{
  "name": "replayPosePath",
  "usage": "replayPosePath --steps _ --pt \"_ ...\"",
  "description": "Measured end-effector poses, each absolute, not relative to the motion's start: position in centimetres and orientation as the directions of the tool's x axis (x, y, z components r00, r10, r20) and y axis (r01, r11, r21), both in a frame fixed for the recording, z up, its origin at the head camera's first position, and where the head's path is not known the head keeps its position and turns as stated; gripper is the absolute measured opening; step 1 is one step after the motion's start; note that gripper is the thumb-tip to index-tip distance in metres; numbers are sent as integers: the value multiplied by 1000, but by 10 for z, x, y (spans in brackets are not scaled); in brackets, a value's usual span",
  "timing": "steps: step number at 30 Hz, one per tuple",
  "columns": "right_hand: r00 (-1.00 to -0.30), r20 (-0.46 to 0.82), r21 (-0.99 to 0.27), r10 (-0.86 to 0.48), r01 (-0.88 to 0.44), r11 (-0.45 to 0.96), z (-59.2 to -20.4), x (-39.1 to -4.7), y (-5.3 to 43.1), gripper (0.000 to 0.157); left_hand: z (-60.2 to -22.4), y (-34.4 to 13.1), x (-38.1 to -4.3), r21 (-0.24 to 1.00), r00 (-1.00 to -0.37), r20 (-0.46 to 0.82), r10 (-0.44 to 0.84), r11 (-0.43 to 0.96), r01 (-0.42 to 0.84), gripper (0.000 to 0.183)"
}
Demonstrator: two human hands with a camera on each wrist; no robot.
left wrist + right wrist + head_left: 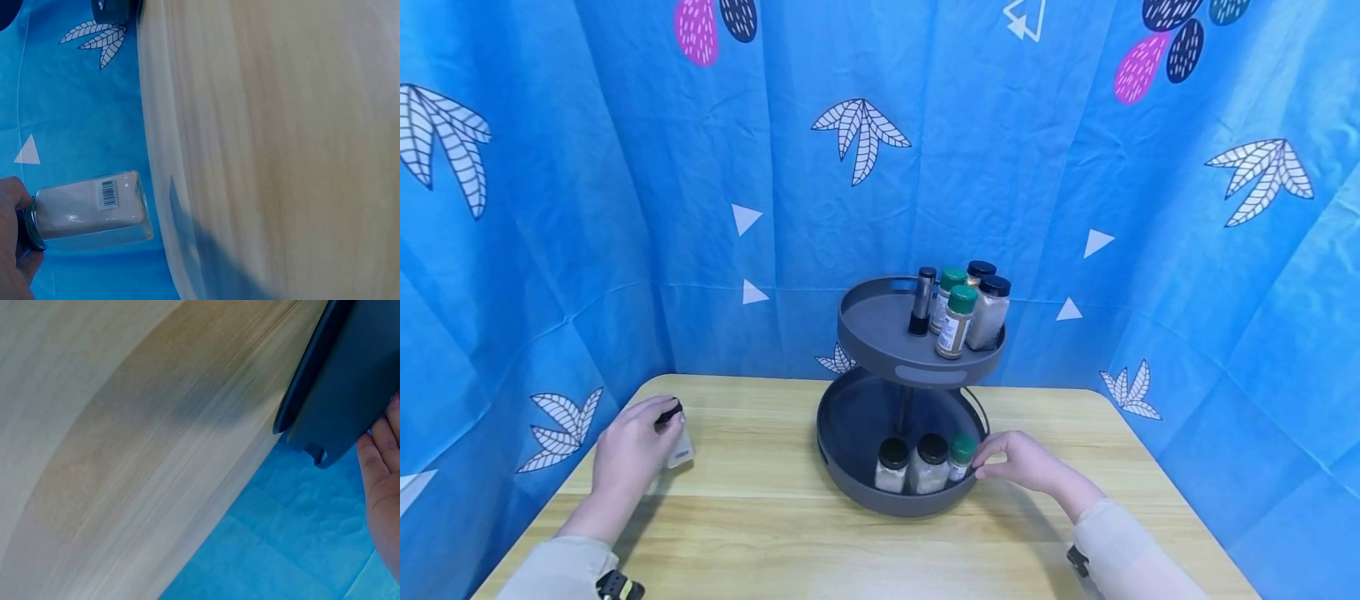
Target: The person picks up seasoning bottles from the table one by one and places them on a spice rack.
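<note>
At the left side of the table, my left hand (634,446) grips a clear square spice jar (681,450) by its black lid. The left wrist view shows the jar (94,209) with pale contents and a barcode label on its side. My right hand (1026,462) is at the right rim of the two-tier grey turntable (857,487), its thumb and fingertips pinching the lower tier's edge. Right beside those fingertips stands a green-capped spice bottle (961,457). In the right wrist view, the fingers (375,465) lie against the grey wall and the thumb is hidden.
Two black-lidded jars, one in front (891,467) and one beside it (931,467), share the lower tier. Several spice bottles (957,323) and a slim dark cylinder (922,302) stand on the upper tier. A blue patterned curtain (790,250) surrounds the wooden table (752,533).
</note>
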State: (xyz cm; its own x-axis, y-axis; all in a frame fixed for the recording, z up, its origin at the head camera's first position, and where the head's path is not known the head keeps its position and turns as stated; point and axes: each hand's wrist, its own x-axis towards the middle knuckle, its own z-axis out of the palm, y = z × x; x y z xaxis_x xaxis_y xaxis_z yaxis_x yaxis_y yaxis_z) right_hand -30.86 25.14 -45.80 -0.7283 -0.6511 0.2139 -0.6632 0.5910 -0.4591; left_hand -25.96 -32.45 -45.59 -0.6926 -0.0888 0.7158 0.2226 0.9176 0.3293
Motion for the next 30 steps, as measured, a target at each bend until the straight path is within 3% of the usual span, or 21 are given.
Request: replayPosePath --steps 18,30 --pt "-727 221 -474 -650 -662 580 -459 -311 253 6 -446 -308 -257 258 -601 799 -24 916 307 27" --pt "-746 188 -492 -639 -635 596 -459 -312 254 6 -438 -293 -254 272 -594 804 -22 902 335 28"
